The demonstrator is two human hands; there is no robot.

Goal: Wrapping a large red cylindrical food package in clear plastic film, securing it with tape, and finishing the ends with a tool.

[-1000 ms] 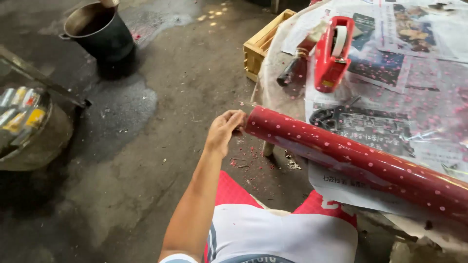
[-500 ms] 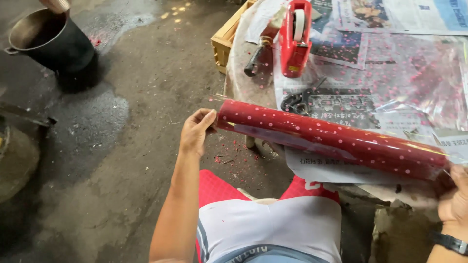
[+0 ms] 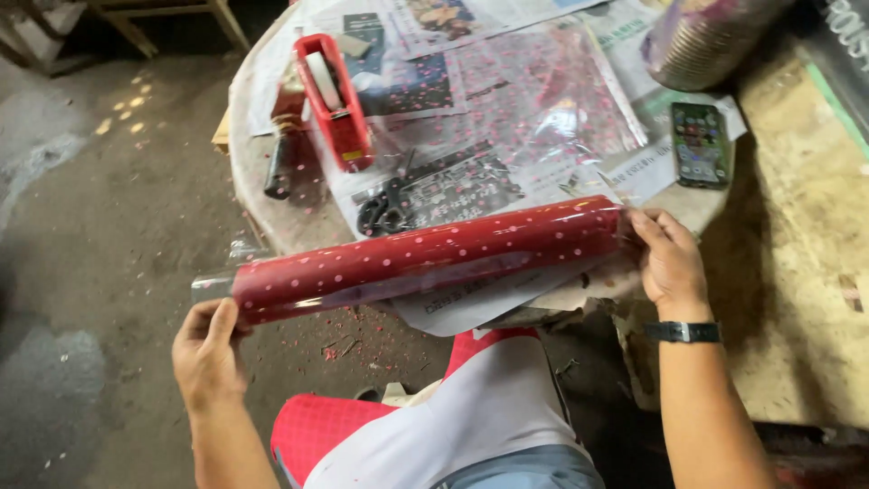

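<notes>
1. Newspaper and clear dotted film cover our round worktop (image 3: 262, 195) above a concrete floor.
2. We hold a red dotted roll (image 3: 425, 258) along the worktop's near edge.
3. Our left hand (image 3: 208, 349) cups its left end, fingers curled.
4. Our right hand (image 3: 670, 258) presses its right end, fingers spread.
5. A red tape dispenser (image 3: 333, 100), scissors (image 3: 385, 213) and a phone (image 3: 699, 145) lie beyond.

Both forearms are bare, with no sleeves reaching down to the wrists. The left hand (image 3: 206, 353) wears nothing: no ring, no glove, no band. Just behind the right hand (image 3: 670, 263) sits a wristwatch (image 3: 683, 332) with a dark strap, snug around the wrist. Between the two arms, lower down, a white shirt (image 3: 462, 426) shows over red checked shorts (image 3: 317, 430).
</notes>
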